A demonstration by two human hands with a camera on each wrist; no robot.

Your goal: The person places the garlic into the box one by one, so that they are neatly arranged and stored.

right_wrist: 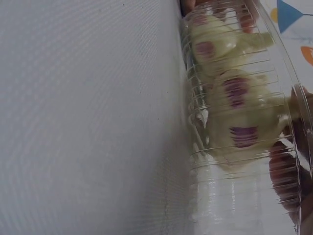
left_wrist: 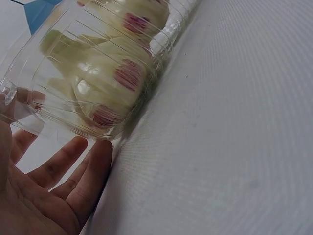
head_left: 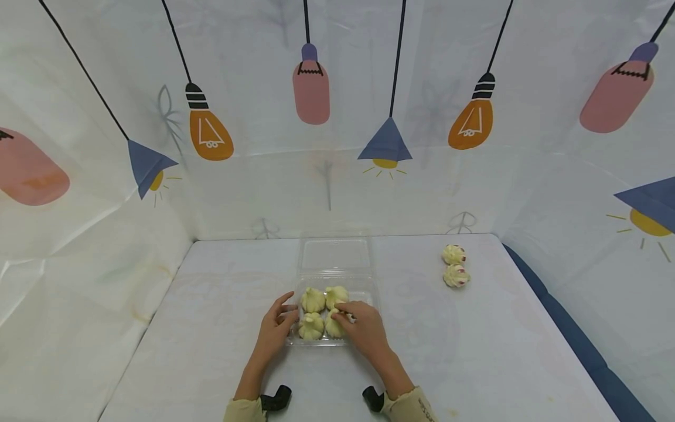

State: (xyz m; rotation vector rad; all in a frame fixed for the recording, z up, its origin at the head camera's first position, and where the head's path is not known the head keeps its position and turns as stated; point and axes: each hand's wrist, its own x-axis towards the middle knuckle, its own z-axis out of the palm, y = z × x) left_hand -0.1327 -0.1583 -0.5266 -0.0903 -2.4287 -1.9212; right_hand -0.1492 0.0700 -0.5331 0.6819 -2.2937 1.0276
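Note:
Several pale garlic bulbs [head_left: 313, 300] with purple streaks stand in an open clear plastic clamshell box [head_left: 369, 288], gathered toward its left side. My right hand [head_left: 367, 330] reaches over the right part of the box and pinches the top of the front right garlic bulb [head_left: 332, 329]. In the right wrist view, that hand shows partly through the ribbed plastic. My left hand [head_left: 273, 329] is at the box's left wall, fingers spread. The left wrist view has its fingertips [left_wrist: 101, 149] right at the lower edge of the box.
Two more garlic bulbs [head_left: 456, 275] lie at the back right of the white table [head_left: 474, 351]. The clear lid [head_left: 336, 255] is folded back behind the box. A white cloth [head_left: 253, 193] printed with lamps hangs around the table.

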